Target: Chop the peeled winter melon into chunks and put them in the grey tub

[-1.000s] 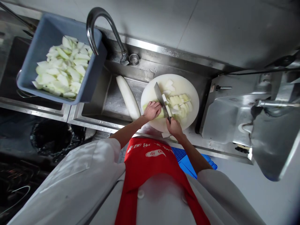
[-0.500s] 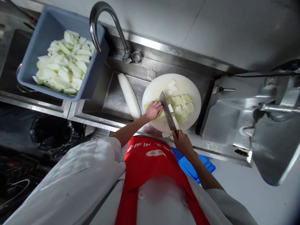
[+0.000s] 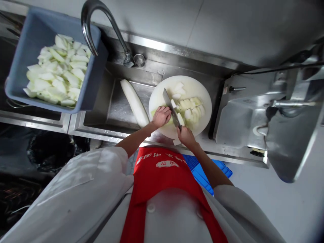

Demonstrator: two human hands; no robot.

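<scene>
My left hand presses with curled fingers on a piece of pale, peeled gourd, at the left side of a round white cutting board. Most of that piece is hidden under the hand. In my right hand is the handle of a cleaver. Its blade stands close beside the left fingers, slanting away from my body. Cut gourd chunks lie right of the blade, and a few whiter pieces sit farther back on the board.
A long peeled white gourd lies in the steel sink left of the board. A blue-grey tub of cut pieces stands farther left, near the curved faucet. Steel equipment stands to the right.
The cleaver and my right hand have moved away from my body and slightly left across the board. My left hand keeps its place on the gourd. The whole view has shifted a little.
</scene>
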